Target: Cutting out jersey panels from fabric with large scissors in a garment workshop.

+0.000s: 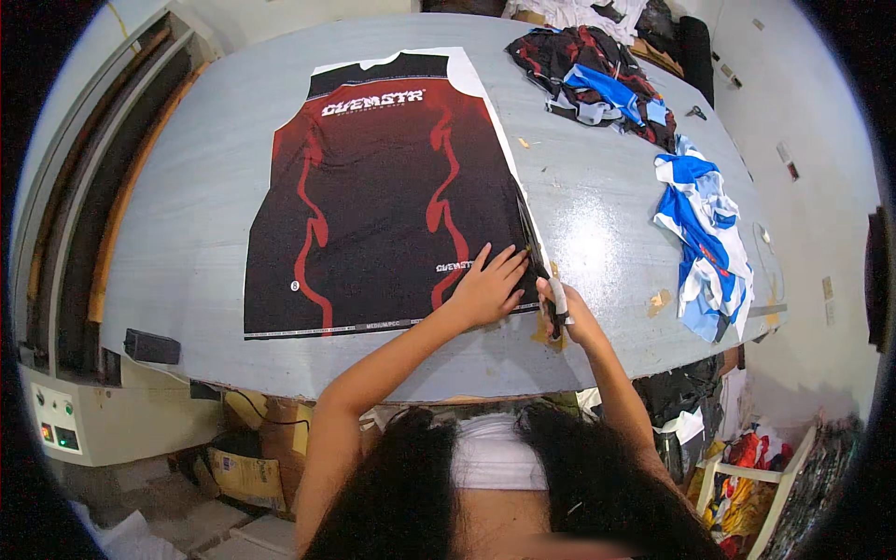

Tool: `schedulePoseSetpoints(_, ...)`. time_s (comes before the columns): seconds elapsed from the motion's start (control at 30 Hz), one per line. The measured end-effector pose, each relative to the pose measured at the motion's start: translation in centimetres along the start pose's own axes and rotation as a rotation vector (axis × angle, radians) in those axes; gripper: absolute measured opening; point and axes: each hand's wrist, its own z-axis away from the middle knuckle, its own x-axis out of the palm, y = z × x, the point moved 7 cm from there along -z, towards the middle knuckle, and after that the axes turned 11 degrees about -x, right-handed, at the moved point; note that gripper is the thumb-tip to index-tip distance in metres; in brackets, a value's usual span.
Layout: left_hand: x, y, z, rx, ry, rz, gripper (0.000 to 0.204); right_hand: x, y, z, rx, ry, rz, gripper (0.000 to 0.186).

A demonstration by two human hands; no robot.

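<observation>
Head view: a black-and-red fabric panel (373,205), cut in the outline of a sleeveless garment and bearing curving red bands and pale lettering, lies flat on a grey table (191,196), left of centre. The left hand (487,287) rests palm down on the panel's lower right part, fingers somewhat spread. The right hand (582,319), just beyond the lower right corner, has its fingers curled around the pale-wrapped handles of a pair of scissors (558,299); how far the fingertips close is partly hidden. The blades point away from the person along the panel's right edge. At the far right lies a crumpled dark fabric heap (597,79); nearer, a blue-and-white fabric piece (711,238); at the near left edge, a black block (152,346)
</observation>
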Motion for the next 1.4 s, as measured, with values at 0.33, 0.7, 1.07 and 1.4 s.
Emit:
schedulePoseSetpoints(0.33, 0.1, -0.1, -0.1, -0.006, -0.015, 0.0, 0.049, -0.3, 1.2, -0.8, -0.033, 0.056, 0.081, 0.05)
schedulePoseSetpoints(0.7, 0.4, -0.3, 0.1, -0.001, -0.007, 0.0, 0.05, -0.2, 1.1, -0.9, 0.026, 0.023, 0.146, 0.057)
schedulePoseSetpoints(1.07, 0.4, -0.2, 0.1, -0.015, -0.054, 0.012, 0.048, 0.3, -0.6, -2.3, -0.011, 0.006, 0.177, 0.051)
schedulePoseSetpoints(1.4, 0.7, -0.4, 0.0, -0.021, -0.071, 0.0, 0.049, 0.4, -1.8, -4.4, -0.061, -0.092, 0.196, 0.056)
